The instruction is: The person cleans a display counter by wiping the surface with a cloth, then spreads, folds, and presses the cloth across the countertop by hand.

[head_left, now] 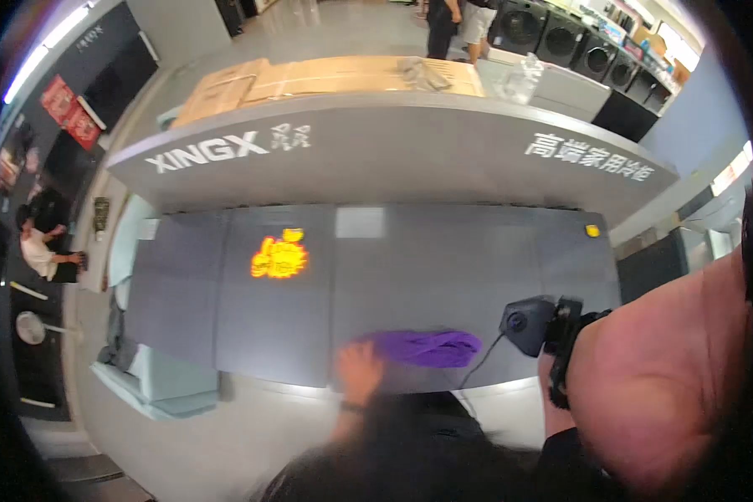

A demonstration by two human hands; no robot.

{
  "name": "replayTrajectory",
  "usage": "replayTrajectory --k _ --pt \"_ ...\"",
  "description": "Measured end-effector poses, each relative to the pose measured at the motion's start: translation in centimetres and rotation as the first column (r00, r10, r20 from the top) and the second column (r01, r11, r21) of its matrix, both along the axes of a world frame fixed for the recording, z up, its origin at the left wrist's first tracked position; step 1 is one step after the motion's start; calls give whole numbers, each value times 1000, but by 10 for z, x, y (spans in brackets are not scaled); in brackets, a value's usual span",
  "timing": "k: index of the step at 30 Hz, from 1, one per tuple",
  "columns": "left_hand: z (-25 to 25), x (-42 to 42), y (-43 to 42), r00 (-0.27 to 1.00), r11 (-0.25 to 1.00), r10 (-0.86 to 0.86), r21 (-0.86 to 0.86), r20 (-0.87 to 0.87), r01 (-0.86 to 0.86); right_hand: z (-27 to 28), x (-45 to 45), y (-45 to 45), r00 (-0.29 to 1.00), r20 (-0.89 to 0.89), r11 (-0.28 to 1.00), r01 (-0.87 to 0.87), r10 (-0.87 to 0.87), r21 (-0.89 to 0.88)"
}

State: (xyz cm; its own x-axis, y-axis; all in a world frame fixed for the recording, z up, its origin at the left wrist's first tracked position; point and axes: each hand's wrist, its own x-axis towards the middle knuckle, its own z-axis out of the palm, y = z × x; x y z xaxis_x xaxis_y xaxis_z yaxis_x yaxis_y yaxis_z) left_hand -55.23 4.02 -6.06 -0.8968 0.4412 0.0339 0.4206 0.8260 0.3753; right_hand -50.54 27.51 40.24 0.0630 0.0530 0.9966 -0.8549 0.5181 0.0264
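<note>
My left hand [360, 371], blurred and with a dark band at the wrist, is at the left end of a bunched purple cloth [427, 347]. The two look to be touching, but whether the fingers grip the cloth cannot be made out. The cloth lies on the grey top [427, 276] of a long cabinet, near its front edge. Large and close on the right is my right arm [661, 368], with a black camera device [527, 325] strapped to it and a thin cable running down. The fingers of my right hand are hidden.
A raised grey panel [418, 138] with white lettering runs along the back. Yellow price stickers [280, 257] mark the top. Flattened cardboard [335, 77] lies behind the panel. Dark hair [410, 452] covers the bottom centre. People stand far off, near washing machines [560, 40] and at left.
</note>
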Motion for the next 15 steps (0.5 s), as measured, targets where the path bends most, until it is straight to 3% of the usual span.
replayTrajectory --k 2,4,6,7,11,12,15 --pt "-4 -5 -46 981 994 -105 25 161 102 -8 -11 -9 1000 8 1000 -14 14 -25" --pt "86 -11 9 956 998 43 -46 291 -31 -31 -19 -17 998 27 997 -67 65 49" --pt "19 -4 7 954 997 73 -23 292 -69 -65 -37 -27 977 150 957 -186 154 224" --pt "18 4 1 956 999 51 -29 288 -44 -79 -41 -28 958 231 963 -211 170 166" --pt "15 -9 -10 996 996 -86 7 8 86 -102 -56 -44 946 244 952 -256 212 167" --pt "29 -19 -18 987 985 -151 86 51 146 -105 -60 -54 942 258 951 -261 214 167" --pt "15 -44 -51 990 989 -144 41 -8 144 -107 -80 -91 919 312 947 -295 243 131"
